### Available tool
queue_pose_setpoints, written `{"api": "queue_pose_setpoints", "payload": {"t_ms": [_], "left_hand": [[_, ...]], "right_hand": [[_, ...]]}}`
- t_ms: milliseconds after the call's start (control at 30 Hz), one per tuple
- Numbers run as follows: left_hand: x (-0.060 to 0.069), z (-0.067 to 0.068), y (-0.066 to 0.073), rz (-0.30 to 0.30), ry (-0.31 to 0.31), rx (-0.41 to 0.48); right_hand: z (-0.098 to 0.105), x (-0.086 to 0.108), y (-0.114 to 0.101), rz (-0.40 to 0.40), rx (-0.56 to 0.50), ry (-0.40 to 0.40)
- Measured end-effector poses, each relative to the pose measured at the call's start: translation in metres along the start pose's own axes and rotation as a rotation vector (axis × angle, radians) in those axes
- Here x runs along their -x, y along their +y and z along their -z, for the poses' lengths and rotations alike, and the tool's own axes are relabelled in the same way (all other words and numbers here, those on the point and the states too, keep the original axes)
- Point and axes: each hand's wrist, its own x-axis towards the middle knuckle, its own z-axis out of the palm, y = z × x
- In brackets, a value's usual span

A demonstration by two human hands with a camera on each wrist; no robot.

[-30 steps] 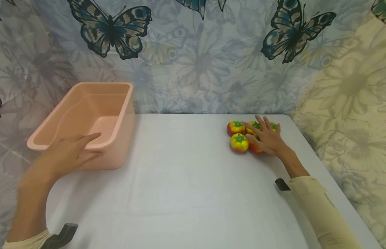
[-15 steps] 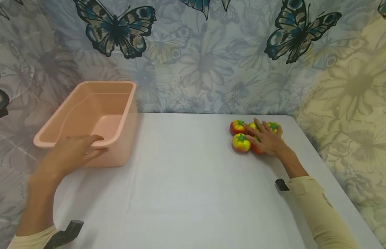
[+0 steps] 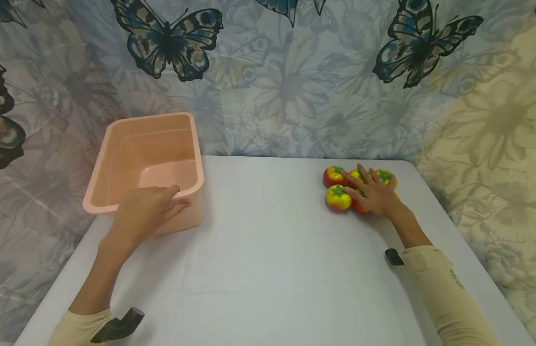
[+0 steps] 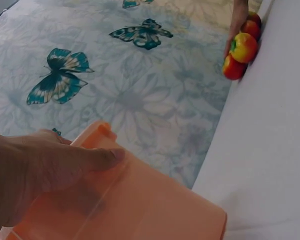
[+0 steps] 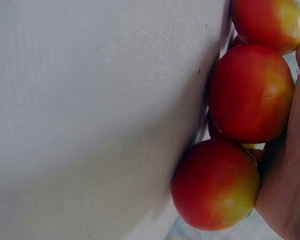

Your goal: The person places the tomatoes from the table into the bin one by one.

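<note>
A peach-coloured plastic tub (image 3: 188,220) stands at the left of the table, its inside bare. My left hand (image 3: 144,209) grips the tub's near rim, thumb outside the wall; the left wrist view shows this thumb pressed along the tub (image 4: 155,200). Several red-and-yellow tomatoes (image 3: 338,198) with green star-shaped tops sit clustered at the back right. Over them rests my right hand (image 3: 376,194), fingers spread and fairly straight, covering part of the group. In the right wrist view, tomatoes (image 5: 252,92) lie against the palm (image 5: 290,185).
A white-covered table (image 3: 259,250) stretches between the tub and the tomatoes. Behind it hangs a flowered cloth (image 3: 289,96) with printed butterflies. The table's right edge runs close beside the tomatoes.
My left hand has shifted the tub to the right and turned it somewhat, its fingers closing on the rim. My right hand stays over the tomatoes. The head view has drifted slightly.
</note>
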Motion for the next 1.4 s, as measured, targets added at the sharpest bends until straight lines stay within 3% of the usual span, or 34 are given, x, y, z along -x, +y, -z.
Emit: {"api": "queue_pose_setpoints", "payload": {"t_ms": [267, 567, 833, 1067, 1400], "left_hand": [[-0.019, -0.012, 0.019, 0.076, -0.120, 0.045], [-0.043, -0.024, 0.049, 0.074, -0.203, 0.111], [-0.071, -0.042, 0.079, -0.001, -0.179, 0.140], [-0.093, -0.056, 0.096, -0.069, -0.162, 0.153], [-0.116, -0.068, 0.119, -0.084, -0.167, 0.158]], "right_hand": [[0.004, -0.005, -0.002, -0.007, 0.008, -0.020], [0.001, -0.005, 0.000, 0.002, 0.008, 0.000], [0.002, -0.004, -0.001, -0.003, 0.018, -0.028], [0.004, -0.005, -0.001, -0.007, 0.020, -0.025], [0.003, -0.007, -0.004, -0.004, 0.018, -0.011]]}}
